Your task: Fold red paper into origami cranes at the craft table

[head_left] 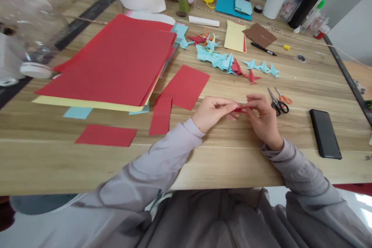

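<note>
Fingertips of left hand (213, 111) and right hand (263, 118) are pinching folded red paper (240, 110); light woodgrain counter (232, 162) is stretching nearward to its edge.

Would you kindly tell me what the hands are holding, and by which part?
A small piece of red paper: the left hand pinches its left end, the right hand its right end.

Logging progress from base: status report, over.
Left hand and right hand pinching red paper. Paper partly hidden. Black-handled scissors beside right hand, perhaps in its way.
</note>
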`<state>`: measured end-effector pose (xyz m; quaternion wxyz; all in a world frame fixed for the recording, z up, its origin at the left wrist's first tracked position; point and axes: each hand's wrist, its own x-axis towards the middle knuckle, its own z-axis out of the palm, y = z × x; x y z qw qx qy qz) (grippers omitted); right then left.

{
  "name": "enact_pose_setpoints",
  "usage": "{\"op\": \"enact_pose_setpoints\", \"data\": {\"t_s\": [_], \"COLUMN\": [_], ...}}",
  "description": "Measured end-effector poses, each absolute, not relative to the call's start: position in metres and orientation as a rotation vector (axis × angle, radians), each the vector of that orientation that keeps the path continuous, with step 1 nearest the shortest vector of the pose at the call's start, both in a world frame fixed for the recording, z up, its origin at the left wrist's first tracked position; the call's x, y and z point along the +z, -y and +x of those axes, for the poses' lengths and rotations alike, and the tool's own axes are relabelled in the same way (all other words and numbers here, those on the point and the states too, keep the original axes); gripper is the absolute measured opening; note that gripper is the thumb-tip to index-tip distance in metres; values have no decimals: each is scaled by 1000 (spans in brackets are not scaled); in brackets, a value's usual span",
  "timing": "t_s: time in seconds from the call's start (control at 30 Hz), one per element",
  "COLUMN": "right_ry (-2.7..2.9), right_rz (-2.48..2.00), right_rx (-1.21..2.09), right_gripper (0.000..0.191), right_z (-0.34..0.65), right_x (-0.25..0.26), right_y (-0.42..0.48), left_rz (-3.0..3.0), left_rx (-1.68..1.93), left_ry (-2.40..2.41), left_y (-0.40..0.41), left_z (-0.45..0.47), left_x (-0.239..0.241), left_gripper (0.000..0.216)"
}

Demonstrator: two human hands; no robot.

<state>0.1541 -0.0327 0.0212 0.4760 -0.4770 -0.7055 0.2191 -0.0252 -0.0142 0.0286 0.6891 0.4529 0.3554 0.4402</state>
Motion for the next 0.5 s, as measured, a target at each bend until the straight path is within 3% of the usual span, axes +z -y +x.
{"op": "enact_pose_setpoints", "data": {"t_s": [0.17, 0.3, 0.4, 0.5], "right_ry": [1558, 1444, 1503, 1487], "right_rz": [-1205, -1242, -1277, -1270], "right_rx": [550, 767, 1088, 1181], "right_gripper": [42, 32, 53, 51], "right_z": [153, 148, 142, 138], "right_x": [21, 27, 30, 26], "right_y": [35, 40, 43, 44], "left_rz": [938, 1065, 1277, 1433], "left_rx": [1086, 1246, 1316, 1320], "left_ry": [-804, -917, -984, -974], "left_y": [12, 10, 11, 14], "left_z": [-24, -24, -23, -22], "left_x": [22, 21, 22, 22], "left_gripper": [25, 16, 8, 5]}}
